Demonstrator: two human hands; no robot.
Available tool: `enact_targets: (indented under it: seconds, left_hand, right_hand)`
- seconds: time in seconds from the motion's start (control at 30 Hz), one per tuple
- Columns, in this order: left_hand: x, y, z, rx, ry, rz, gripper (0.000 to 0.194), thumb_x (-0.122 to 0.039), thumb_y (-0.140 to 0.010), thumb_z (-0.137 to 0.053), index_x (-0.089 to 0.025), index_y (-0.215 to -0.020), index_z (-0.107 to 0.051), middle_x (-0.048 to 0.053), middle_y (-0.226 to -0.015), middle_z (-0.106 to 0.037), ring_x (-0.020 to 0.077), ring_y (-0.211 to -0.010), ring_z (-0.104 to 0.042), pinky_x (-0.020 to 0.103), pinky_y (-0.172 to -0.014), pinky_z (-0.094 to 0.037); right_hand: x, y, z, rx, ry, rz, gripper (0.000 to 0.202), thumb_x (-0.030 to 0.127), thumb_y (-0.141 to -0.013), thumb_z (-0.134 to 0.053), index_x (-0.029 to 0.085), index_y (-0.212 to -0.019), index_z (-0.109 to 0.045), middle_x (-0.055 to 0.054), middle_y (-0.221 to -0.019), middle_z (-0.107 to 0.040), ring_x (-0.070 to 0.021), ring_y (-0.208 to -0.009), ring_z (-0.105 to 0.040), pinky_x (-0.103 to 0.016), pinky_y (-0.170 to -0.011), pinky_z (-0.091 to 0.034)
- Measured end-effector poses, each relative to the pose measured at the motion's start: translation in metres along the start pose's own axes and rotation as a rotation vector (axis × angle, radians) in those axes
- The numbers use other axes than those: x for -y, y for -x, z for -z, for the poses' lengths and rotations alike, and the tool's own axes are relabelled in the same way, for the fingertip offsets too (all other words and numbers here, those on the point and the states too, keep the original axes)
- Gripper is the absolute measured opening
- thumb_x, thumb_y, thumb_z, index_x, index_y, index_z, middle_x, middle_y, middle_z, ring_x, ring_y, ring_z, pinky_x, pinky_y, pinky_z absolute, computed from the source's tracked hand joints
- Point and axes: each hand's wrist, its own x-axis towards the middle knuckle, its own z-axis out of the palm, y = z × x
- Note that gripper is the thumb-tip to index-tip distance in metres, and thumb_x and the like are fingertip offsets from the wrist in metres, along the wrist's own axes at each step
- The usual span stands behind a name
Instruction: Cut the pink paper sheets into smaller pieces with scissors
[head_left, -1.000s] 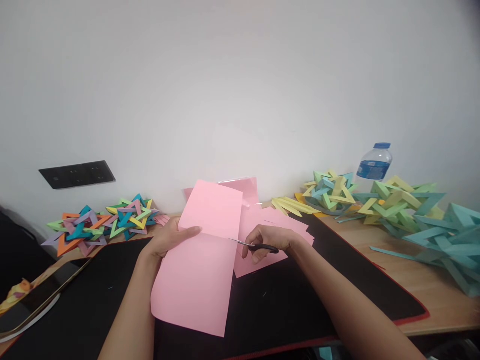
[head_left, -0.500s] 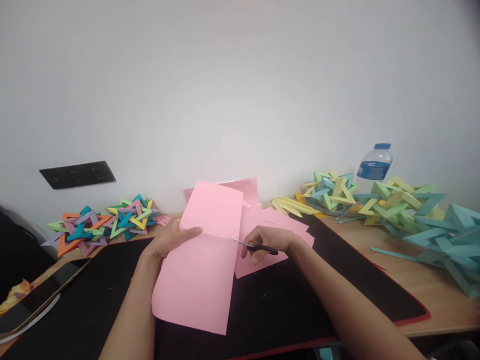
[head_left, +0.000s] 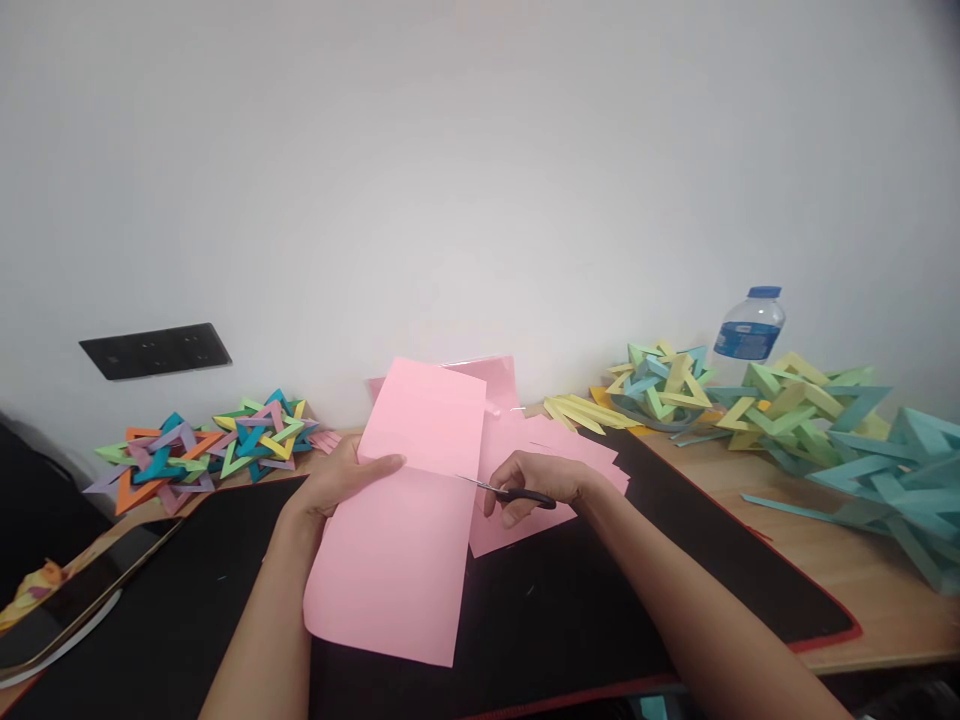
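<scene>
Pinching pink paper (head_left: 397, 540), left hand (head_left: 343, 476) hides fingers — right hand (head_left: 534, 478) clasps partly covered scissors (head_left: 534, 497).

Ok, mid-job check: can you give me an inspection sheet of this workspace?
Surface: black mat on wooden table, small scraps on mat.
Job's things: pink sheet held up; scissors at its right edge; more pink paper behind.
Clutter: paper stars at left, others at right; yellow strips; phone.
Hands: left hand grips the sheet, right hand the scissors.
Cables: nothing seen at the socket panel; white curve under phone unclear.
Surroundings: pale wall, bottle.
</scene>
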Motion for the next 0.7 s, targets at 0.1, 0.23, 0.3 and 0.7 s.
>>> enact_targets:
  seconds: [0.1,0.23,0.3,0.7]
  left_hand:
    - [-0.0004,0.0001,0.0001,0.009,0.002,-0.005,0.045,-0.044,-0.068,-0.069,-0.013,-0.100,-0.061,0.012,-0.096,-0.071,0.0292,-0.082,-0.067,0.035,-0.063,-0.055]
    - [-0.0017,0.0006,0.0000,0.001,-0.012,-0.003,0.046,-0.045,-0.067,-0.069,-0.013,-0.100,-0.062,0.013,-0.096,-0.071,0.0298,-0.082,-0.067,0.036,-0.063,-0.055]
    - [-0.0019,0.0006,0.0001,-0.002,-0.010,-0.002,0.048,-0.045,-0.066,-0.069,-0.013,-0.100,-0.062,0.013,-0.097,-0.071,0.0300,-0.083,-0.067,0.036,-0.063,-0.056]
    - [-0.0012,0.0003,0.0007,-0.003,-0.010,0.001,0.047,-0.044,-0.067,-0.069,-0.013,-0.101,-0.061,0.012,-0.096,-0.071,0.0296,-0.083,-0.067,0.036,-0.063,-0.055]
  right_hand:
    - [-0.0002,-0.0001,-0.0002,-0.001,-0.002,0.008,0.044,0.045,-0.060,-0.075,0.016,-0.092,-0.068,0.002,-0.061,-0.054,-0.0084,-0.057,-0.046,-0.021,-0.055,-0.037]
    - [0.0011,0.0007,-0.0003,-0.005,0.000,0.013,0.044,0.045,-0.059,-0.076,0.016,-0.092,-0.069,0.003,-0.059,-0.053,-0.0081,-0.056,-0.046,-0.021,-0.055,-0.037]
    - [0.0014,0.0010,-0.0003,-0.005,0.000,0.012,0.044,0.045,-0.059,-0.076,0.017,-0.091,-0.069,0.002,-0.060,-0.054,-0.0082,-0.056,-0.046,-0.021,-0.056,-0.038]
    - [-0.0014,-0.0004,-0.0001,0.003,-0.002,0.017,0.044,0.044,-0.058,-0.077,0.016,-0.091,-0.069,0.004,-0.057,-0.052,-0.0073,-0.053,-0.044,-0.021,-0.053,-0.036]
